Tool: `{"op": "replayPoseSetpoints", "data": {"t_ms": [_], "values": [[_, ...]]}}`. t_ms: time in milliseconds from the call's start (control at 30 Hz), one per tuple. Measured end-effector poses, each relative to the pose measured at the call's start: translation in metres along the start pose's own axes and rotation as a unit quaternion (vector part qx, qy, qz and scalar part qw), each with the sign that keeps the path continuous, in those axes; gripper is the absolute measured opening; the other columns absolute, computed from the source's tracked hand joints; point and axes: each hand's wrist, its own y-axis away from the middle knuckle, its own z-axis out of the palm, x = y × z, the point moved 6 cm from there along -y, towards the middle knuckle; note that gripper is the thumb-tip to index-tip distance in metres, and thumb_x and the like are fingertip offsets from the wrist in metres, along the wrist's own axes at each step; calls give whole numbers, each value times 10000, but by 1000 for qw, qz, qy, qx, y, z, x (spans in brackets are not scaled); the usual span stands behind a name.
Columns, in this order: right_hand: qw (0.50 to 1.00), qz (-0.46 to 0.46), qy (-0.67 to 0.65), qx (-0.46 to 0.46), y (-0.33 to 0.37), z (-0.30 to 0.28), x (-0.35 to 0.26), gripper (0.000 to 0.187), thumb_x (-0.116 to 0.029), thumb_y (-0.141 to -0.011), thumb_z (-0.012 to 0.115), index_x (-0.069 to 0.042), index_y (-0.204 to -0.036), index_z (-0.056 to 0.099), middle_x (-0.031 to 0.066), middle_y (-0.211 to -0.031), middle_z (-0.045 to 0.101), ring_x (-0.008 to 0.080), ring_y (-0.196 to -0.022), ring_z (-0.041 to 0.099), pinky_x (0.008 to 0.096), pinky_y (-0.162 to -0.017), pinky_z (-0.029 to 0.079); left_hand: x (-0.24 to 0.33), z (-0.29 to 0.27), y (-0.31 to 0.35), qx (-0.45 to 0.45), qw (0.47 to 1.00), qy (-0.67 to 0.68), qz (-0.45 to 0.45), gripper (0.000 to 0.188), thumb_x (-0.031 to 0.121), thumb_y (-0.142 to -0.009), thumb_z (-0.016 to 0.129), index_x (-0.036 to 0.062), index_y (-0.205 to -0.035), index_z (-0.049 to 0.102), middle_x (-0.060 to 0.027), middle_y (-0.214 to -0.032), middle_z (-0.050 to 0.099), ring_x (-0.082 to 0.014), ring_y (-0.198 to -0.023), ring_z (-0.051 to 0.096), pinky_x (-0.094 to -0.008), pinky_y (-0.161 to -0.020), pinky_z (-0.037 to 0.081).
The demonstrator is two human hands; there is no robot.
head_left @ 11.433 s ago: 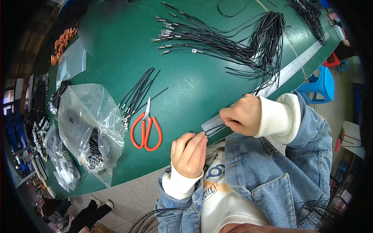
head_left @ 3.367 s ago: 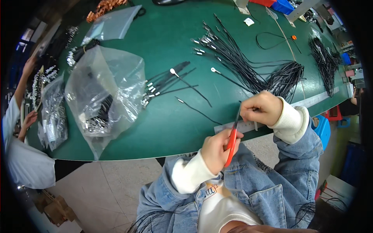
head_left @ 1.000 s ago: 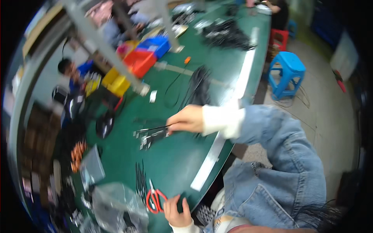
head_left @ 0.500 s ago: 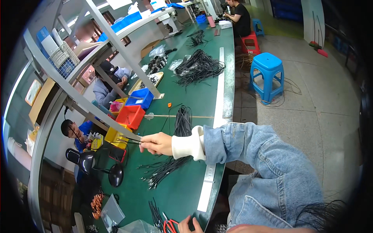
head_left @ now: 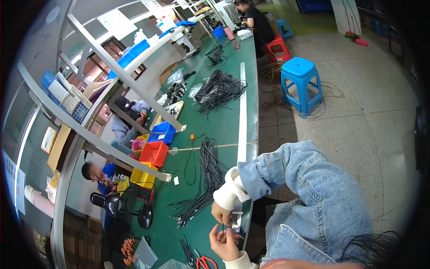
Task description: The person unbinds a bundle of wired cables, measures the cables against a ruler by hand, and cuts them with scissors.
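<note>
Both hands work at the near edge of the long green tabletop (head_left: 224,130), close to the person's body. The left hand (head_left: 224,244) is raised with its fingers pinched on a thin black wire (head_left: 222,231) that runs up to the right hand (head_left: 221,214); the right hand's fingers are curled down over the wire's upper end, just beside the pale strip (head_left: 242,134) that runs along the table's edge. The wire is held between the two hands, just above the tabletop edge. Red-handled scissors (head_left: 205,261) lie at the near edge just left of the left hand, with a few loose black leads (head_left: 188,246) beside them. A long bundle of black cables (head_left: 204,179) stretches away from the right hand toward the middle of the tabletop. Further along lie a second, larger heap of black cables (head_left: 219,89). Red, yellow and blue bins (head_left: 154,152) stand along the far edge under a slanted metal rack. A black desk lamp (head_left: 112,206) stands at the far-left corner. A blue stool (head_left: 302,80) stands on the floor off the near edge. Other people sit across the table and at its far end.
</note>
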Motion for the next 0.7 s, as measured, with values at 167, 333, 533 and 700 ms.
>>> {"op": "replayPoseSetpoints", "data": {"t_ms": [167, 333, 533, 700], "values": [[996, -28, 32, 84, 8, -6, -11, 270, -279, -866, 528, -61, -852, 686, 90, -744, 663, 211, -701, 622, 344, -638, 465, 9, -3, 8, 39, 999, 2, -19, 353, -45, -803, 623, -38, -1126, 481, -109, -794, 592, -117, -503, 558, -217, -436, 436], [988, -55, -17, 141, 13, -2, -8, 274, -274, -904, 469, -64, -965, 633, 62, -914, 677, 237, -862, 631, 344, -762, 481, -11, -3, 16, -13, 996, 27, -83, 402, -34, -797, 621, -34, -1174, 481, -129, -757, 645, -121, -528, 578, -199, -461, 410], [986, -42, -57, 148, 20, 6, -10, 357, -308, -947, 375, -61, -1003, 627, 129, -934, 557, 277, -947, 531, 340, -851, 420, -7, -19, 25, 62, 992, 58, -97, 370, -3, -835, 610, -31, -1178, 473, -103, -757, 622, -134, -550, 598, -194, -471, 421], [994, -22, -22, 102, 15, 20, -17, 324, -266, -944, 369, -59, -938, 618, 119, -882, 553, 294, -867, 563, 369, -801, 444, -8, -22, 34, 118, 985, 79, -97, 442, -10, -830, 608, -13, -1237, 436, -114, -796, 619, -144, -566, 611, -198, -483, 449]]}}
